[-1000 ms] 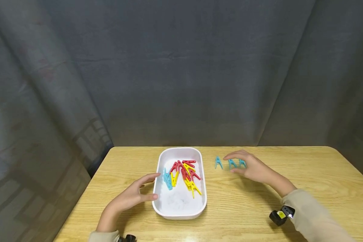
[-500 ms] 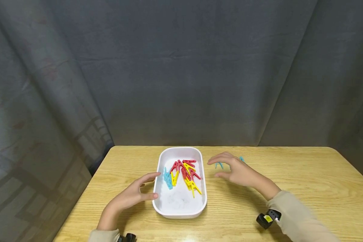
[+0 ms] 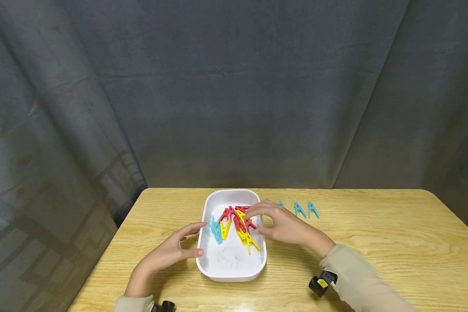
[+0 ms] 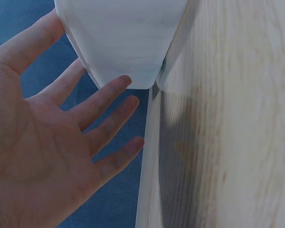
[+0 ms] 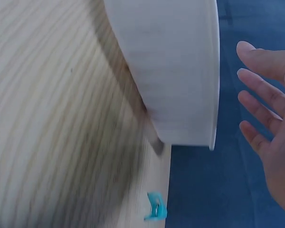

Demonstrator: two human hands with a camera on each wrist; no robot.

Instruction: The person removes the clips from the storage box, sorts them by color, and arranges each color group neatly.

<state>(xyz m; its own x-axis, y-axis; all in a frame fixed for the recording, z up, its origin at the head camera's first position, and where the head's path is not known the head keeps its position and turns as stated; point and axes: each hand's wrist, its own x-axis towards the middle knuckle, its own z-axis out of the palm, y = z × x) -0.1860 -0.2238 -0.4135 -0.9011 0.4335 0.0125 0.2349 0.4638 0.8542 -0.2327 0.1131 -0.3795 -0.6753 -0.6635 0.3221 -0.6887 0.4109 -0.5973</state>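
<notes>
A white tray [image 3: 231, 276] holds several plastic clothespins: a red clothespin [image 3: 224, 214], a yellow clothespin [image 3: 225, 230], a blue clothespin [image 3: 216, 233] and others, some overlapping. At the tray's left side is my left hand [image 3: 169, 249], thumb and forefinger spread along the rim; the left wrist view shows straight fingers against the wall. My right hand [image 3: 284, 225] hovers over the right rim, fingertips above the red and yellow clothespins. Its thumb and fingers are apart with nothing between them in the right wrist view, beside the tray wall [image 5: 175, 71].
Three blue clothespins stand in a row right of the tray on the wooden table [image 3: 374, 242]. The leftmost is mostly hidden behind my right hand; the rightmost blue clothespin [image 3: 313, 209] shows fully. A dark curtain [image 3: 238, 108] hangs behind the table.
My right hand has moved left from the blue clothespins on the table to above the tray's right side, uncovering two of them. My left hand and the tray have stayed put.
</notes>
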